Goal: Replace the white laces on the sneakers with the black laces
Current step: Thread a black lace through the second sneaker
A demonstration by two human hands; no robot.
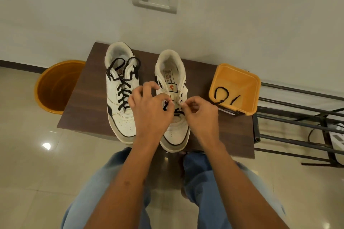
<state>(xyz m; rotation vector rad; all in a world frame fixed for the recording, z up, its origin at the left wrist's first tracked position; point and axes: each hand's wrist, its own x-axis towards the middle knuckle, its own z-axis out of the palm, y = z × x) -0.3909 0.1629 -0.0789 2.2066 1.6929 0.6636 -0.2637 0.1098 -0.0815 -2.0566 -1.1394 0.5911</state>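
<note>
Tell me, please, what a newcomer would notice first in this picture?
Two white sneakers on the small brown table: the left sneaker already carries black laces, while both hands work a black lace into the right sneaker. The left hand and right hand meet over its eyelets; an orange tub sits right.

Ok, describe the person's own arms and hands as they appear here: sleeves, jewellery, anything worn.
Both forearms are bare up to the bottom edge of the picture; no sleeve shows. The left hand and right hand wear no gloves, and no ring, watch or bracelet is visible on either hand or wrist. Below the arms, light blue jeans cover the legs.
</note>
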